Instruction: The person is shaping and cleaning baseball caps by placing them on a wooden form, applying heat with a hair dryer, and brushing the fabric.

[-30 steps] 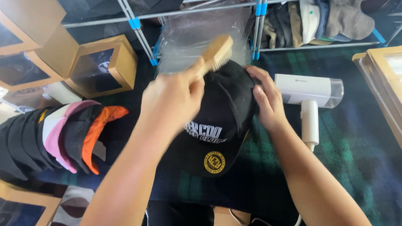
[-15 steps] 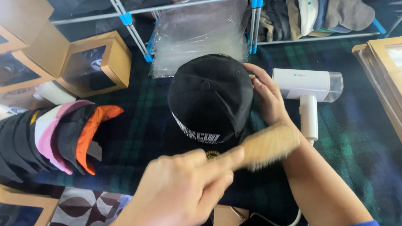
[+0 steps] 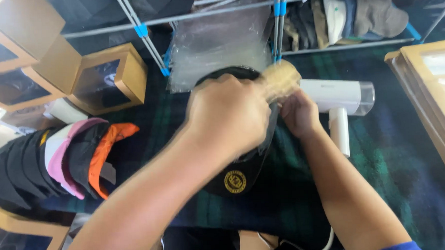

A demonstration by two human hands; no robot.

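A black cap (image 3: pixel 234 175) with a round yellow emblem on its brim lies on a dark green plaid cloth (image 3: pixel 382 173). My left hand (image 3: pixel 229 112) reaches across the cap's crown and grips a wooden brush (image 3: pixel 281 78), blurred with motion, at the cap's far right side. My right hand (image 3: pixel 299 115) holds the cap at its right edge, just beneath the brush. My left hand hides most of the crown.
A white hand-held steamer (image 3: pixel 337 96) lies right of the cap. A row of stacked caps (image 3: pixel 70 155) in black, pink and orange sits at the left. Cardboard window boxes (image 3: pixel 107 79) stand at the back left and a clear plastic bag (image 3: pixel 215 46) behind the cap. A metal rack with hats (image 3: pixel 347 12) stands behind and a wooden-framed box (image 3: pixel 428 83) at the right.
My left hand has swept the brush from the cap's near brim back up over the crown to its far right side. My right hand has stayed on the cap's right edge.
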